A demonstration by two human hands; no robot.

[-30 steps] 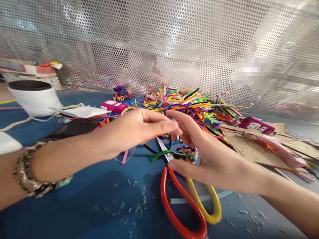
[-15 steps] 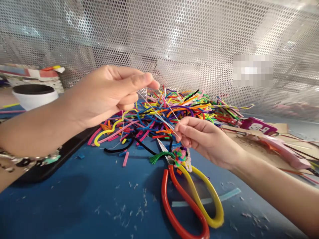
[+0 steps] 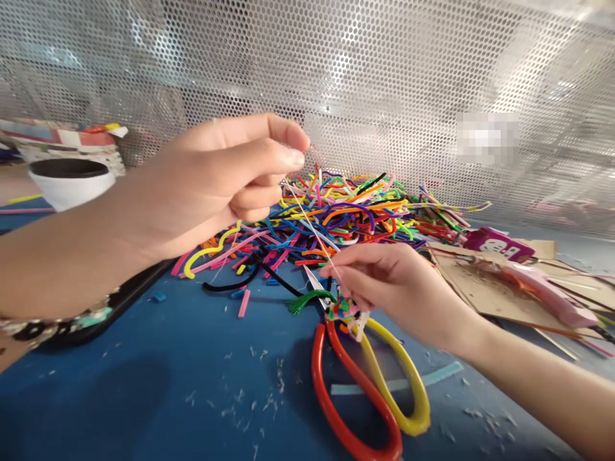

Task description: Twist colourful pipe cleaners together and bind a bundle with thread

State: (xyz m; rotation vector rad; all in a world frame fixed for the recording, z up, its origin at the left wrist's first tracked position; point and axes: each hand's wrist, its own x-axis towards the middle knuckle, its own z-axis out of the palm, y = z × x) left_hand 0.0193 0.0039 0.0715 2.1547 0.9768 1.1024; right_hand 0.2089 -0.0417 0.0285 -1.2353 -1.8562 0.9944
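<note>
A thin white thread (image 3: pixel 310 221) runs slanting between my two hands. My left hand (image 3: pixel 235 166), raised at the left, pinches its upper end between thumb and forefinger, the other fingers curled. Lower down, my right hand (image 3: pixel 389 288) closes its fingertips on the thread. Just under the right fingertips is a small multicoloured bundle (image 3: pixel 343 309) with a green tassel (image 3: pixel 307 299) and a whitish clip-like piece (image 3: pixel 358 326); how it joins the thread is hidden. Scissors (image 3: pixel 358 397) with one red and one yellow handle lie below, their blades partly covered.
Behind my hands spreads a heap of colourful pipe cleaners (image 3: pixel 346 211) before a perforated metal screen (image 3: pixel 307 70). A pink glue gun (image 3: pixel 548 291) lies on cardboard (image 3: pixel 473 288) at right. At left are a white cup (image 3: pixel 72 186) and a black tray-like object (image 3: pixel 106 320). Scraps dot the blue table (image 3: pixel 192 365).
The thread loop between my hands now shows as a single line. My left forefinger has lifted slightly, and my right hand has dropped a little, with the bundle turned beneath it.
</note>
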